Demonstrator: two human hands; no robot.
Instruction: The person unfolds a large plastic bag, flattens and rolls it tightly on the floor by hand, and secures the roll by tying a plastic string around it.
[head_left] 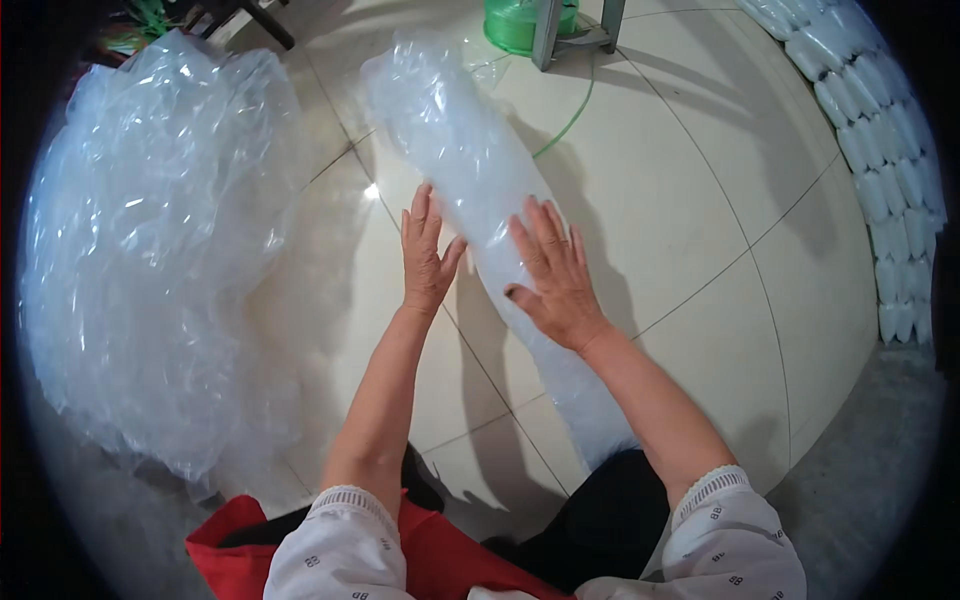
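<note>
A long bundle of clear plastic film or bags [450,130] stretches from the far middle of the floor down to my right knee. My right hand [555,280] lies over its middle, fingers spread and grasping nothing. At the bundle's left edge is my left hand [428,250], fingers extended and thumb apart; whether it touches the plastic I cannot tell. Off to the left rises a big, loose heap of crumpled clear plastic [150,250].
Stacked white, plastic-wrapped packs [880,150] line the right side. At the far middle, a green plastic container [515,25] stands beside grey stool legs [548,35], with a green strip [575,115] trailing over the tiled floor [690,230]. Dark furniture legs [265,22] stand at far left.
</note>
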